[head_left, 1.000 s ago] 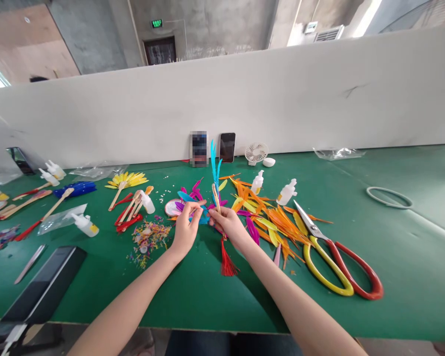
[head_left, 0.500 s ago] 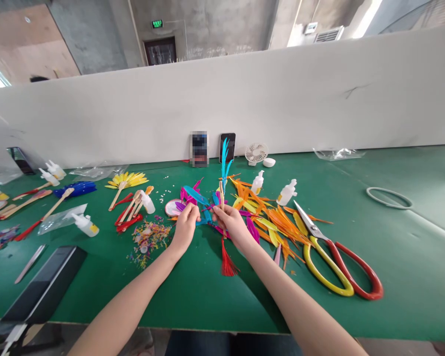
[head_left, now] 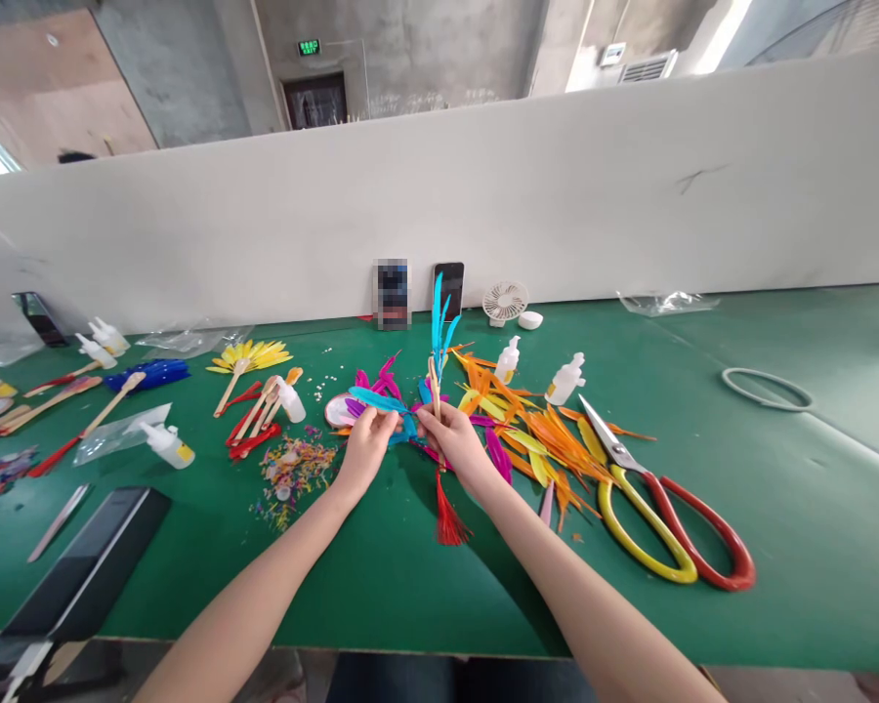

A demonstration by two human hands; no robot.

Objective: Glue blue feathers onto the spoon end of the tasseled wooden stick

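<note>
Blue feather [head_left: 378,399]: pinched in your left hand [head_left: 364,447]. Wooden stick [head_left: 434,379]: gripped upright in your right hand [head_left: 455,441], red tassel [head_left: 450,517] below. Best handling: stick steady, feather lightly pinched, vanes uncrushed.

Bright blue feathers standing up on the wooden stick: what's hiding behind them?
Behind the bright blue feathers, above the right hand, there's a black-screened phone leaning against a white wall. The feathers cover bits of its left side and bottom, so those bits can't be seen.
</note>
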